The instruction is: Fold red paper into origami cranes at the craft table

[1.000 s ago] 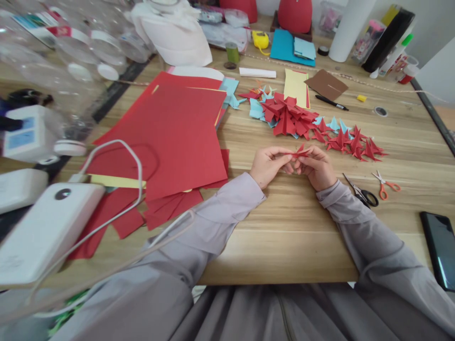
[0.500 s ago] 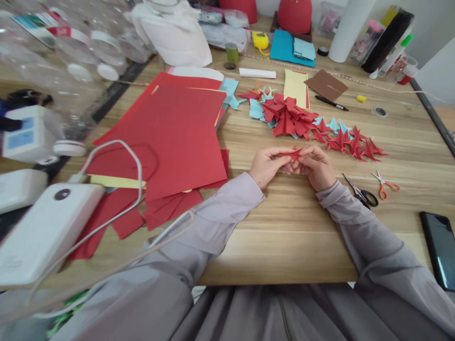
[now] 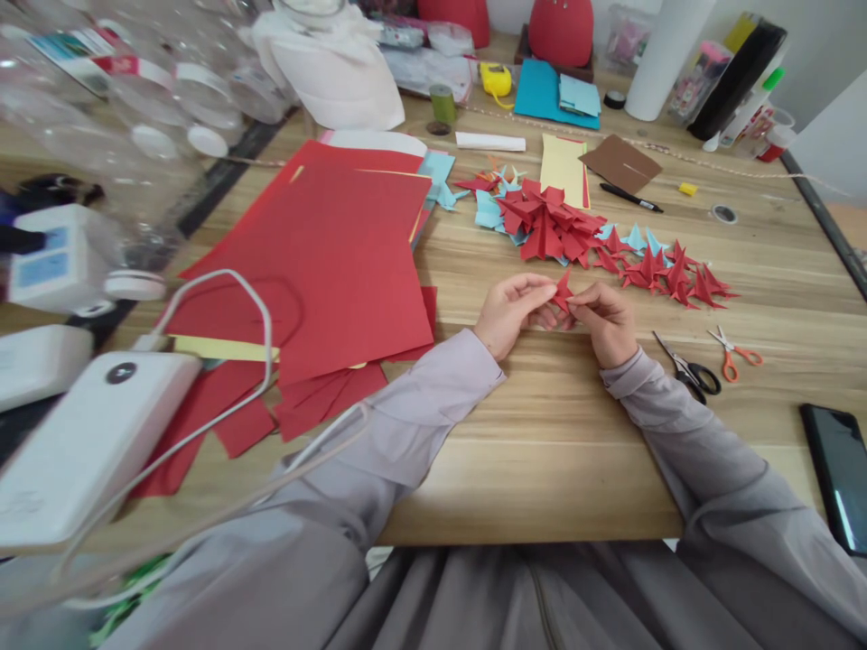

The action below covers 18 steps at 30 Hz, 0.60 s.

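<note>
Between my hands is a small folded red paper piece (image 3: pixel 563 291) with a point sticking up, much like the paper cranes near it. My left hand (image 3: pixel 513 309) pinches its left side between thumb and fingers. On the other side, my right hand (image 3: pixel 605 318) grips its lower right edge with thumb and forefinger. Just beyond lie folded red paper cranes (image 3: pixel 654 269), with light blue ones (image 3: pixel 637 238) among them. A heap of red folded pieces (image 3: pixel 545 221) sits behind my hands.
Large red paper sheets (image 3: pixel 352 262) lie to the left, beside a white power bank (image 3: pixel 101 433) with a cable. Black-handled scissors (image 3: pixel 691 368), orange-handled scissors (image 3: pixel 731 350) and a phone (image 3: pixel 836 474) are at right. Plastic bottles (image 3: pixel 203 90) crowd the far left.
The red folded piece has turned from lying flat between my fingers to pointing upward. My right hand has shifted its grip to the piece's lower right edge.
</note>
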Available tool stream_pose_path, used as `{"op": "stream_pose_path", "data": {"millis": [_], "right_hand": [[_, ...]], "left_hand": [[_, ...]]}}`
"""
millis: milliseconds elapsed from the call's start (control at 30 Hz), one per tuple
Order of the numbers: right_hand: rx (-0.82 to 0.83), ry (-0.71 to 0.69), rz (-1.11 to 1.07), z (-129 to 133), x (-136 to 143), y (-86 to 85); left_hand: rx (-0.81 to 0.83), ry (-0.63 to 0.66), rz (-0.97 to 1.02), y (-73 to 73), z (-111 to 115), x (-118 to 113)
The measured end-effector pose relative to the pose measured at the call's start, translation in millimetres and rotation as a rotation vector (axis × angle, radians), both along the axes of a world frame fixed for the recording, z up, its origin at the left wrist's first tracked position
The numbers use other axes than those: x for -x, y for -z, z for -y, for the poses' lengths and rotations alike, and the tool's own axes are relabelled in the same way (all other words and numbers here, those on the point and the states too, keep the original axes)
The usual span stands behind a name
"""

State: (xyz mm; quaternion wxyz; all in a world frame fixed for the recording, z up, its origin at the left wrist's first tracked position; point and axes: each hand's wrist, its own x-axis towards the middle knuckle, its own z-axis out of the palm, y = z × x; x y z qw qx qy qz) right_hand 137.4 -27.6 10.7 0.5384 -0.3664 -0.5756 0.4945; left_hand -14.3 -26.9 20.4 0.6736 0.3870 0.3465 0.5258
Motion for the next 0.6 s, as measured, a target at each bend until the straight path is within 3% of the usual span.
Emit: {"op": "stream_pose_path", "data": {"millis": [300,600], "right_hand": [[-0.102,-0.041,0.032,0.8,0.2,0.0],[0.025,-0.101,-0.001,1.2,-0.1,-2.4]], "left_hand": [[0.027,-0.021,-0.037,6.0,-0.3,0.6],[0.032,-0.060,-0.071,3.9,0.3,0.8]]}}
